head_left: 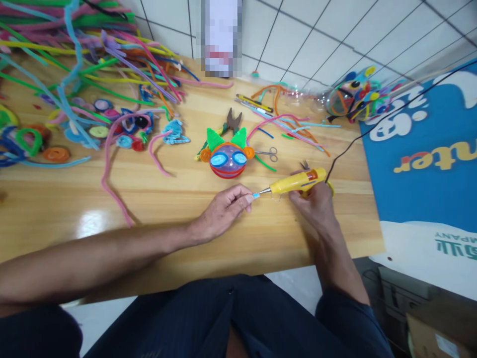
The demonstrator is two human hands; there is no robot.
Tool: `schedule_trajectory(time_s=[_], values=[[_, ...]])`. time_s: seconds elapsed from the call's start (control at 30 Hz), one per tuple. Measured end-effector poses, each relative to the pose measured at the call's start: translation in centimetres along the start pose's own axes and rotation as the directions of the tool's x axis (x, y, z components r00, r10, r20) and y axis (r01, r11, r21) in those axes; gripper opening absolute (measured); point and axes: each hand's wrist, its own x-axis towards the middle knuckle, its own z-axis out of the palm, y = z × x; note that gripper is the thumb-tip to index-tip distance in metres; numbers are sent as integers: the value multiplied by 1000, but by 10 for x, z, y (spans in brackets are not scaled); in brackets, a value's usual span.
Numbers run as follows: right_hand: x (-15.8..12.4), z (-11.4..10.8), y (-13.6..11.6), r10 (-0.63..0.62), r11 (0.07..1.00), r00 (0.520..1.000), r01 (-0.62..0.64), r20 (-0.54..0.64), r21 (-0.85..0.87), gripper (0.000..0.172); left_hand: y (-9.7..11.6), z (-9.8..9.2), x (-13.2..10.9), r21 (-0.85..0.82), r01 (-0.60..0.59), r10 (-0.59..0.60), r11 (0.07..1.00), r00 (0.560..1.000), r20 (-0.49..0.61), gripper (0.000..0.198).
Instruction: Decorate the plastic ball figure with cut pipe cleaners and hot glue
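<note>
My left hand (pixel 227 209) pinches a small light-blue piece (pixel 256 196), perhaps pipe cleaner, between thumb and fingers. In my right hand (pixel 316 204) is a yellow hot glue gun (pixel 298 181), its metal nozzle pointing left and touching or almost touching the blue piece. Just beyond my hands sits a round clear ornament (pixel 228 161) with green pointed ears, blue oval eyes, orange side coils and a red band. Pliers (pixel 234 121) lie behind it, and small scissors (pixel 269 154) lie to its right.
Many coloured pipe cleaners (pixel 93 69) cover the table's left and back. Coiled pieces (pixel 55 154) lie at far left. Pens (pixel 255 103) and loose strips lie near the tiled wall. A decorated clear ball (pixel 341 102) stands at back right. The glue gun's black cord (pixel 350 146) runs rightward.
</note>
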Motion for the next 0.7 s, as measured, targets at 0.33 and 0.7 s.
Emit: schedule_trajectory(time_s=[0.33, 0.7], values=[[-1, 3, 7, 6, 999, 1000, -5, 14, -52, 23, 2, 1, 1, -22, -2, 2, 1000, 1000, -2, 30], [-4, 3, 10, 32, 998, 999, -31, 16, -55, 17, 3, 1, 1, -39, 20, -20, 999, 1000, -17, 35]])
